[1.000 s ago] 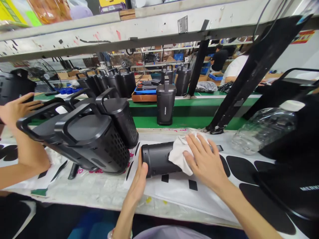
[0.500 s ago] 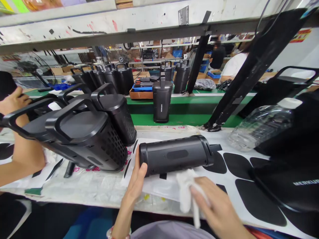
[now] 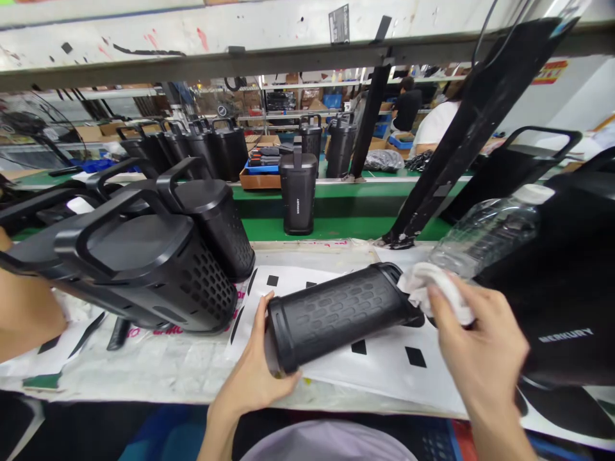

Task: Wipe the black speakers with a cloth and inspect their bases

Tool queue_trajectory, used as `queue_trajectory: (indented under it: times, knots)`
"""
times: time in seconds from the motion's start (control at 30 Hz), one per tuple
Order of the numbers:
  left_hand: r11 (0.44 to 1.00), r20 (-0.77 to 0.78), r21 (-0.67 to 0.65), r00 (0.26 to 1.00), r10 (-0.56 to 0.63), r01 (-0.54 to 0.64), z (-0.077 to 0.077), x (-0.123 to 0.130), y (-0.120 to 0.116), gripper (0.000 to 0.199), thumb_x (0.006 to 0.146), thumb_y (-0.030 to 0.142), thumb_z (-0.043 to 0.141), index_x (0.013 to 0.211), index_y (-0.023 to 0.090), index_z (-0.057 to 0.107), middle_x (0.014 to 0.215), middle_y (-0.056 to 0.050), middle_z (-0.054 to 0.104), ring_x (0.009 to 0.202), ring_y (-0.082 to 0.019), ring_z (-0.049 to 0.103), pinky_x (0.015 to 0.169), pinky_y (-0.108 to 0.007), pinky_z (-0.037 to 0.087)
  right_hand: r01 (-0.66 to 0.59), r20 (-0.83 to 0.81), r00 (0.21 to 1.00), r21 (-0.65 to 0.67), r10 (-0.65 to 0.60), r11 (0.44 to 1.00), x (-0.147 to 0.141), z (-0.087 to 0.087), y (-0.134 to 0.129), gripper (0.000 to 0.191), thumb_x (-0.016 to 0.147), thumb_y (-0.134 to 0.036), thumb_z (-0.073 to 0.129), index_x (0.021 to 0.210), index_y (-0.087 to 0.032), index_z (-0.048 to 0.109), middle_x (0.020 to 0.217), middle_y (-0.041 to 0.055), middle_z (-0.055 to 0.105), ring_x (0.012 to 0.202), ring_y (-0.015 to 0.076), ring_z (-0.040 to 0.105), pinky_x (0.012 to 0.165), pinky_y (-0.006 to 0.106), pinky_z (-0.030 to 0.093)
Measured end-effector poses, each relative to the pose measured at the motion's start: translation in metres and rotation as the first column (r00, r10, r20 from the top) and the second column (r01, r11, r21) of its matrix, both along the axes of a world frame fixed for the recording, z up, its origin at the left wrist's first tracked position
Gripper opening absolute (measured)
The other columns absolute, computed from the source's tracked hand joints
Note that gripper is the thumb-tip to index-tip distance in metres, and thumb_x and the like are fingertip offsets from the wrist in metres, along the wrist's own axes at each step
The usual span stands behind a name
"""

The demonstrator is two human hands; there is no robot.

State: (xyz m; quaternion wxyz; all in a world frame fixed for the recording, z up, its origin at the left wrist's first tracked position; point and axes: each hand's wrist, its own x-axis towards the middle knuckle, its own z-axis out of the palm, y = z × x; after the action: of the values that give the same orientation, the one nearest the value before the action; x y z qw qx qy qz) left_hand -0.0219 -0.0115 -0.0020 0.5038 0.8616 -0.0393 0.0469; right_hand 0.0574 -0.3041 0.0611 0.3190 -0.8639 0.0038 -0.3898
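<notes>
A black canister (image 3: pixel 336 310) with a honeycomb-patterned side lies on its side on a white sheet with black shapes (image 3: pixel 389 378). My left hand (image 3: pixel 259 365) grips its near left end, thumb below and fingers at the end face. Bunched in my right hand (image 3: pixel 473 326) is a white cloth (image 3: pixel 427 285), which is at the canister's right, handle end; whether it touches the surface is hard to tell. The handle is mostly hidden behind the cloth.
Several upright black canisters (image 3: pixel 144 269) crowd the left, beside another person's arm (image 3: pixel 29 307). A clear plastic bottle (image 3: pixel 494 224) leans at right near large black containers (image 3: pixel 567 282). One canister (image 3: pixel 298 192) stands on the green surface behind. A slanted black post (image 3: pixel 461 128) rises right.
The canister has rolled, showing its honeycomb side instead of the smooth one. My right hand and the cloth have moved up and right to the handle end. The view has shifted slightly.
</notes>
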Motion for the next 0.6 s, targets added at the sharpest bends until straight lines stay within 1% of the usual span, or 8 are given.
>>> queue_trajectory:
  times: [0.1,0.17,0.23,0.33,0.4,0.43,0.5,0.6]
  knots:
    - [0.994,-0.095,-0.08,0.994,0.061,-0.069,-0.006,0.003,-0.007,0.14,0.062,0.031,0.085,0.15,0.034,-0.025,0.164,-0.013,0.005,0.15,-0.038,0.015,0.12,-0.06,0.018,-0.201,0.027,0.977,-0.245,0.214,0.948,0.007,-0.018,0.031,0.029,0.098,-0.03,0.047,0.115,-0.017,0.067,0.127,0.0161,0.061,0.122,0.0336,0.055,0.099,0.052,0.045]
    - [0.989,-0.083,-0.065,0.989,0.124,-0.129,-0.013,0.005,-0.012,0.132,0.066,0.03,0.082,0.152,0.031,-0.018,0.163,-0.015,0.014,0.149,-0.037,0.021,0.12,-0.059,0.018,-0.312,0.025,0.941,-0.322,0.338,0.894,0.004,-0.026,0.058,0.031,0.097,-0.016,0.045,0.124,-0.016,0.061,0.131,0.0135,0.062,0.128,0.0292,0.053,0.104,0.049,0.044]
    - [0.987,-0.011,-0.051,0.989,0.15,-0.15,-0.022,0.006,-0.015,0.123,0.07,0.028,0.077,0.154,0.029,-0.012,0.16,-0.016,0.021,0.147,-0.036,0.028,0.119,-0.059,0.021,-0.409,0.045,0.889,-0.371,0.457,0.834,-0.008,-0.026,0.086,0.036,0.095,-0.008,0.045,0.127,-0.013,0.058,0.133,0.0119,0.062,0.13,0.0255,0.051,0.107,0.045,0.042]
    - [0.989,0.052,-0.054,0.989,0.14,-0.137,-0.031,0.004,-0.016,0.119,0.07,0.031,0.078,0.154,0.03,-0.006,0.162,-0.016,0.017,0.147,-0.037,0.026,0.119,-0.06,0.022,-0.575,-0.003,0.778,-0.408,0.629,0.709,-0.031,-0.015,0.119,0.036,0.094,-0.009,0.043,0.126,-0.011,0.06,0.137,0.0087,0.059,0.132,0.0231,0.049,0.108,0.04,0.043]
    - [0.985,0.062,-0.062,0.985,0.163,-0.159,-0.03,0.002,-0.017,0.116,0.07,0.033,0.078,0.154,0.031,-0.001,0.163,-0.015,0.015,0.148,-0.036,0.023,0.119,-0.059,0.023,-0.648,-0.075,0.723,-0.418,0.686,0.637,-0.039,-0.009,0.127,0.036,0.097,-0.015,0.04,0.127,-0.013,0.06,0.141,0.0049,0.055,0.133,0.0219,0.049,0.108,0.04,0.043]
    - [0.982,0.06,-0.064,0.982,0.181,-0.177,-0.028,0.001,-0.018,0.113,0.071,0.033,0.076,0.154,0.03,0.0,0.163,-0.014,0.017,0.148,-0.036,0.024,0.119,-0.058,0.024,-0.656,-0.094,0.718,-0.422,0.689,0.626,-0.039,-0.008,0.125,0.036,0.098,-0.017,0.04,0.128,-0.013,0.06,0.142,0.0036,0.054,0.133,0.0214,0.049,0.109,0.039,0.043]
    - [0.975,0.045,-0.06,0.976,0.215,-0.212,-0.022,-0.001,-0.022,0.11,0.073,0.033,0.074,0.155,0.028,0.0,0.16,-0.015,0.024,0.146,-0.035,0.03,0.118,-0.058,0.027,-0.618,-0.086,0.754,-0.427,0.651,0.66,-0.032,-0.01,0.109,0.036,0.099,-0.018,0.04,0.128,-0.015,0.059,0.142,0.0023,0.054,0.133,0.0207,0.049,0.114,0.04,0.037]
    - [0.974,0.046,-0.027,0.973,0.228,-0.227,-0.012,-0.001,-0.026,0.112,0.074,0.033,0.072,0.154,0.028,-0.006,0.159,-0.015,0.024,0.145,-0.035,0.032,0.117,-0.057,0.028,-0.424,0.003,0.885,-0.413,0.466,0.806,-0.008,-0.02,0.059,0.036,0.098,-0.018,0.043,0.13,-0.016,0.059,0.138,0.0059,0.058,0.133,0.0238,0.048,0.118,0.048,0.027]
